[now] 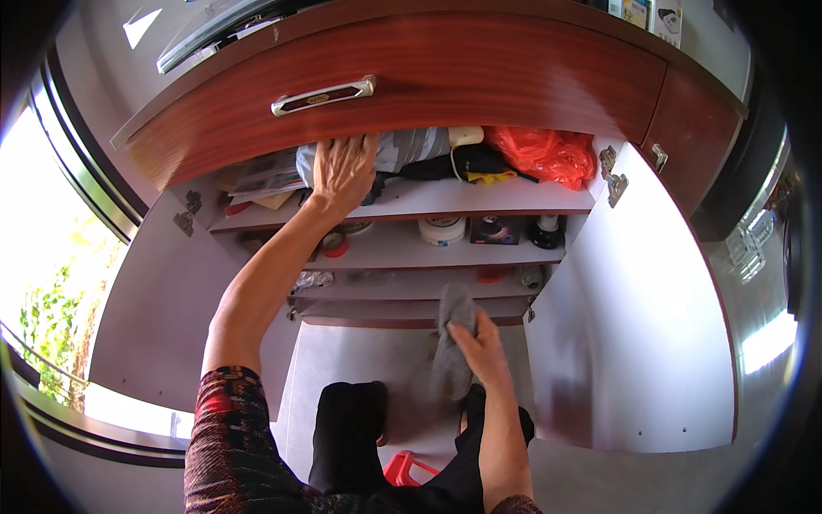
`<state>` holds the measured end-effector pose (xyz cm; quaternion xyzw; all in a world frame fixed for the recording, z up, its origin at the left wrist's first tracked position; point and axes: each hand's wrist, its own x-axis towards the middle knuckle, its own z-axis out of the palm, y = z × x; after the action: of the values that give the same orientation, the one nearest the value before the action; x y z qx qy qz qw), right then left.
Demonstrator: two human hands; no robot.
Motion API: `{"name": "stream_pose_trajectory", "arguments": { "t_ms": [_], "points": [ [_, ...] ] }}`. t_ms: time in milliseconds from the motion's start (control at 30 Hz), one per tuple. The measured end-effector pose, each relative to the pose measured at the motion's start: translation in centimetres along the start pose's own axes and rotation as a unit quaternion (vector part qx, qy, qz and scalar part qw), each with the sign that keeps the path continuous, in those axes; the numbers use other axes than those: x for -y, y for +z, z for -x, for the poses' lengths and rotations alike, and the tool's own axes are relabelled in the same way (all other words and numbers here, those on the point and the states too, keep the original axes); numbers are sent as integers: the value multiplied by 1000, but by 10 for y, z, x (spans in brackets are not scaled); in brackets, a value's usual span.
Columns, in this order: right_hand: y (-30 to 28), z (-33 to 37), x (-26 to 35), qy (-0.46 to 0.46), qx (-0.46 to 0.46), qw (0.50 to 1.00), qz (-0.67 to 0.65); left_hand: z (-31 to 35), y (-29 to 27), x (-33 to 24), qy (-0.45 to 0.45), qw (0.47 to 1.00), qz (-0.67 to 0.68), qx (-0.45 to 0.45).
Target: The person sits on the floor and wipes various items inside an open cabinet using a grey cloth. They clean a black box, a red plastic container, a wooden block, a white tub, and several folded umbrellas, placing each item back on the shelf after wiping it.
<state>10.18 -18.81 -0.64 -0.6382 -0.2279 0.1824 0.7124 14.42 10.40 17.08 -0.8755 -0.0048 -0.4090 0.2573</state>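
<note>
My left hand (344,174) reaches into the top shelf (402,199) of an open cabinet. Its fingers are stretched out and rest on a grey plastic-looking bundle (409,147), whose left end is partly covered by the hand. A black item with a yellow part (488,163) lies just right of the bundle, beside a crumpled red plastic bag (548,156). Lower down, in front of the cabinet, my right hand (485,349) is closed around a grey cloth (454,338) that hangs down, its lower end blurred.
Both white-faced doors, left (163,317) and right (638,317), stand wide open. The middle shelf carries a white tub (442,230), a dark box (497,230), a dark bottle (546,232) and a red tape roll (335,246). Between my legs shows a red stool (404,469).
</note>
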Motion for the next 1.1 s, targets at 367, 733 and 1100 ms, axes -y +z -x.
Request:
{"name": "stream_pose_trajectory", "arguments": {
  "t_ms": [367, 733, 1100],
  "points": [
    [36, 24, 43, -243, -280, 924, 100, 133, -134, -106, -372, 520, 713, 289],
    [59, 16, 28, -276, -212, 884, 312, 207, -87, -149, -398, 233, 804, 376],
    [13, -41, 11, -111, -229, 961, -108, 225, -90, -144, -368, 298, 765, 438]
  ]
}}
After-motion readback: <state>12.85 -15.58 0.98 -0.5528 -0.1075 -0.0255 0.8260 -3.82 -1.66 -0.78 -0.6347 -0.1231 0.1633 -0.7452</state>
